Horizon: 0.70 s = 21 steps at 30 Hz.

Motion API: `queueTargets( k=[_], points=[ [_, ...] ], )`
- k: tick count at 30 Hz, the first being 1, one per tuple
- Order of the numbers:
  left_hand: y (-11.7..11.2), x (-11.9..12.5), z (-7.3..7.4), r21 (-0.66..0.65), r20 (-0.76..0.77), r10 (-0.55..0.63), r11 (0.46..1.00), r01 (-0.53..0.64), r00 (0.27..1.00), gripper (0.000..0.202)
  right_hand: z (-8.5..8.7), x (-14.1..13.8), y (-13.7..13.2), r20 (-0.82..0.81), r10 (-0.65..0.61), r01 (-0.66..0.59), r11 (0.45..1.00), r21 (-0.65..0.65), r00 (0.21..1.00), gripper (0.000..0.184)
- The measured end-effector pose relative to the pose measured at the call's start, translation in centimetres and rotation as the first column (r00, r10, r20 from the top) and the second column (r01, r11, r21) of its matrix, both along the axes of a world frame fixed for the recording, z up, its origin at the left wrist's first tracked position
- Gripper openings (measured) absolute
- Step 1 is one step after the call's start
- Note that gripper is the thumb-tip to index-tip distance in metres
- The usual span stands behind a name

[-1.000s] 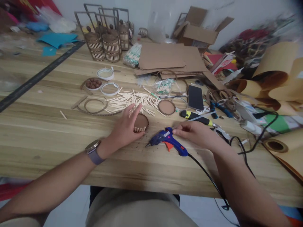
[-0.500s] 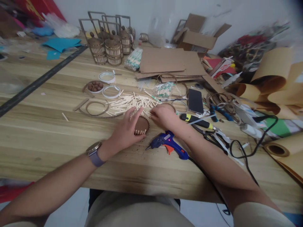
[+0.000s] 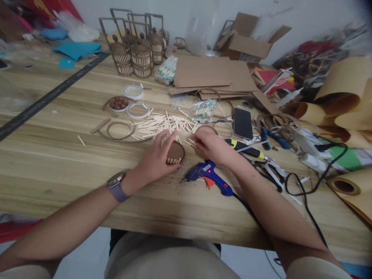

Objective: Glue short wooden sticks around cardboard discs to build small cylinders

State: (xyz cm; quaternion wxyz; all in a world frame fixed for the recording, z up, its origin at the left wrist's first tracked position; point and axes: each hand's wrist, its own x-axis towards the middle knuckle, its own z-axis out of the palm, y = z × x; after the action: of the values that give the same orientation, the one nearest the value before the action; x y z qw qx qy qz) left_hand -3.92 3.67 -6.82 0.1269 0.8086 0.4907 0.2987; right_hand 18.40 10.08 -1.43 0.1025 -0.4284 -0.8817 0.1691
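My left hand point(image 3: 154, 157) curves around the left side of a round brown cardboard base point(image 3: 176, 150), with thumb and fingers at its rim. A short row of small wooden sticks point(image 3: 173, 161) stands upright along the base's near edge. My right hand point(image 3: 210, 146) is closed in a pinch on a pale wooden stick point(image 3: 190, 143), just right of the base. Beyond both hands spreads a loose pile of wooden sticks point(image 3: 165, 123). A blue glue gun point(image 3: 207, 173) with an orange trigger lies in front of my right hand, its nozzle pointing left.
Stick-and-cardboard lanterns point(image 3: 141, 60) stand at the back left. Tape rolls point(image 3: 138, 110), a dish of brown beads point(image 3: 118, 104), cardboard sheets point(image 3: 200, 71) and a phone point(image 3: 243, 123) lie behind the pile. Scissors point(image 3: 267, 170), a cutter point(image 3: 247, 149) and a black cord point(image 3: 305, 193) are at right.
My right hand has drawn back slightly right and toward me from the pile, and a stick now shows at its fingertips. My left hand stays around the base. The view has shifted slightly.
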Motion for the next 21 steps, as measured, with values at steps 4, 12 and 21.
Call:
queueTargets(
  k=[4, 12, 21],
  points=[
    [0.0, -0.1, 0.1, -0.016, 0.018, 0.0, 1.0, 0.001, 1.0, 0.101, 1.4, 0.5, -1.0, -0.2, 0.033, -0.066, 0.986, -0.156, 0.979, 0.008],
    [0.1, -0.1, 0.1, 0.006, 0.015, -0.017, 1.0, 0.017, 1.0, 0.104, 1.8, -1.3, -3.0, -0.19, 0.057, -0.124, 0.923, -0.363, 0.98, 0.006],
    [0.2, -0.2, -0.2, -0.006, 0.023, -0.01, 1.0, 0.01, 1.0, 0.104, 0.8, -2.0, -3.2, -0.174, 0.082, -0.136, 0.935, -0.327, 0.981, 0.004]
  ],
)
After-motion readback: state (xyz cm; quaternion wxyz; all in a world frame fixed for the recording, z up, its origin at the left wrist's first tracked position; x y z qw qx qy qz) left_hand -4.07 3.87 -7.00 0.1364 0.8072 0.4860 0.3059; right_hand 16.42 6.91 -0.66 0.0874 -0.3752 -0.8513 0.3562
